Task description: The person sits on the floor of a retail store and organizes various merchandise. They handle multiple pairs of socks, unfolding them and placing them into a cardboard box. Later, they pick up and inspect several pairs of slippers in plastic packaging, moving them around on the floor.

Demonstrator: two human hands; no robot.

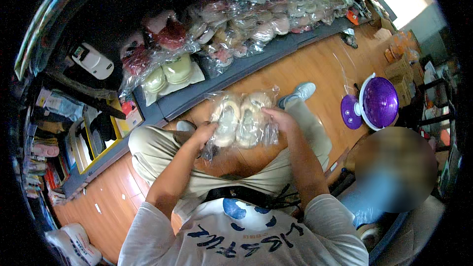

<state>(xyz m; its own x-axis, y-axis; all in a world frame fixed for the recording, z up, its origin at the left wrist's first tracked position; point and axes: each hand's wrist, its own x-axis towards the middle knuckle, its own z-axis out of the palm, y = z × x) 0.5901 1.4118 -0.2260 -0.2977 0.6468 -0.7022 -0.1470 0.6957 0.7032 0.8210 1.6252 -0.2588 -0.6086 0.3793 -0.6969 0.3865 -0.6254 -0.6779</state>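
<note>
Between my hands is a pair of pale slippers [226,127] in a clear plastic bag [271,138], held above the floor in front of my knees. My left hand [204,134] grips the bag's left side near the heel end of one slipper. On the other side, my right hand [282,119] holds the bag's right edge, with thumb or finger over the plastic. Both slippers lie side by side with their openings facing up. Beyond them, light green slippers [177,69] rest on white wrapping at the edge of a dark low platform [221,88].
Many bagged shoes [266,18] are heaped along the platform. A white handheld device [92,61] lies at the left, above a yellow-edged bin [88,144]. A purple fan [378,101] stands right, near another person [395,207]. A white bag [72,245] sits at lower left.
</note>
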